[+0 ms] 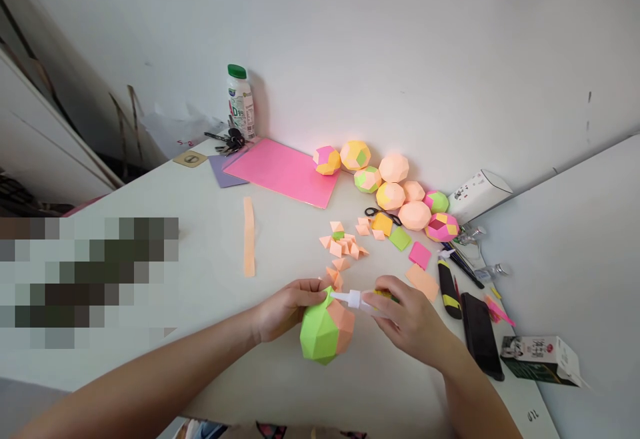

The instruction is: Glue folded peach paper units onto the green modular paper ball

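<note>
My left hand (295, 302) grips a faceted paper ball (321, 332) by its upper edge; the ball is mostly lime green, with peach facets on its right side. In my right hand (407, 322) is a white glue bottle (367, 300), lying nearly level. Its thin nozzle points left and meets, or almost meets, the green paper near my left fingertips. Part of the bottle is covered by my fingers. Just beyond the ball lie several small folded peach paper pieces (343, 245), one green piece (339, 235) among them.
Finished paper balls (394, 168) cluster by the wall, near black scissors (383, 215) and coloured paper squares (420, 255). A pink sheet (285, 172), keys (231, 140) and a green-capped bottle (241, 102) stand back left. To the right are a cutter (449, 289), a phone (481, 335) and a carton (540, 359).
</note>
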### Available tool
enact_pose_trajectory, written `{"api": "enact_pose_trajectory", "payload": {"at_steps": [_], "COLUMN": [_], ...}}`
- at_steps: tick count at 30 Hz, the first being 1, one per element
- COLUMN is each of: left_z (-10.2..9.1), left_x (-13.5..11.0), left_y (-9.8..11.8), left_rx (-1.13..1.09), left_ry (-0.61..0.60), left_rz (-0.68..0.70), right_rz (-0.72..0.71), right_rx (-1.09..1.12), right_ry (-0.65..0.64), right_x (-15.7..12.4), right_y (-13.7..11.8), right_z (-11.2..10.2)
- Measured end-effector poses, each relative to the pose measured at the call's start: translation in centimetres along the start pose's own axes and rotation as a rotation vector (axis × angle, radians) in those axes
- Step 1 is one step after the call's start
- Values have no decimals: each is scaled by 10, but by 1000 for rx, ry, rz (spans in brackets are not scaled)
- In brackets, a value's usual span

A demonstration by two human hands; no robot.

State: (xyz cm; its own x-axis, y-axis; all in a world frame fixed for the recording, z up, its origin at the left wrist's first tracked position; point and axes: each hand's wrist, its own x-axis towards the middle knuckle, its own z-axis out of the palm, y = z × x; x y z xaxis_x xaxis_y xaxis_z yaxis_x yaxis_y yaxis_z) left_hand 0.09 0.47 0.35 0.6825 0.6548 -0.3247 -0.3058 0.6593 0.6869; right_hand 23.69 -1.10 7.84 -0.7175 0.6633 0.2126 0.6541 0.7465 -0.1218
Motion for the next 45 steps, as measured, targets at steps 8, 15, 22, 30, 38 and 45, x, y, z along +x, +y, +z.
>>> {"api": "enact_pose_trajectory", "payload": {"at_steps": [8, 15, 22, 30, 38, 45], "left_z": [2, 2, 4, 3, 4, 3], "left_x": [0, 0, -2, -2, -1, -1], "left_y": [0, 0, 2, 1, -1, -8], "left_rx": [-12, -31, -42, -5, 38, 106], "left_ry": [19, 30, -11, -9, -4, -7], "left_rz": [-30, -48, -31, -18, -38, -81], "right_rz": [-41, -2, 3, 199, 253, 272], "right_rx": [-173, -220, -205, 349, 839, 931], "right_ry": [53, -35, 71, 268, 322, 291], "right_x": [1, -1, 2, -5, -7, -5], "right_y": [-2, -4, -2, -1, -5, -10], "right_z": [3, 5, 1, -10, -10, -4]}}
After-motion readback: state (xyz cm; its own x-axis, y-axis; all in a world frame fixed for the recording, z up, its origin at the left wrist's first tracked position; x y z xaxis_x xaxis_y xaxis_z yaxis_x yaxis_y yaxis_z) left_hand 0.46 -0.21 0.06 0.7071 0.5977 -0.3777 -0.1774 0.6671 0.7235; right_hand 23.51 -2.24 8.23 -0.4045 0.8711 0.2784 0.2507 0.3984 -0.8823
